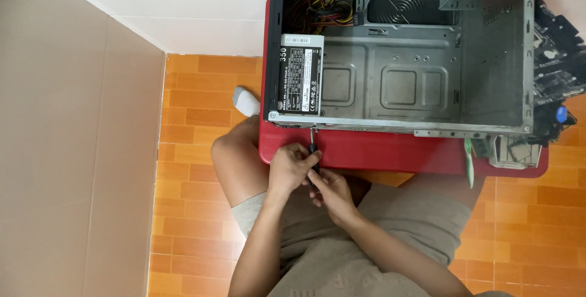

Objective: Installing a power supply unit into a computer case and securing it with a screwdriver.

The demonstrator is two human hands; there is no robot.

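Gripping a screwdriver (313, 150) together, the left hand (292, 167) is wrapped around its dark handle while the right hand (329, 191) is closed on the handle's lower end. Its tip is set against the rear edge of the open computer case (427, 47), lying on a red tabletop (378, 152), just below the power supply (301, 73).

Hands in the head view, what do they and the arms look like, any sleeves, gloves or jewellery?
Both the left hand and the right hand are bare, with no gloves. No ring, watch or bracelet shows. Both forearms are uncovered to the bottom edge of the picture, so no sleeve is in view. Below them are light grey-beige shorts.
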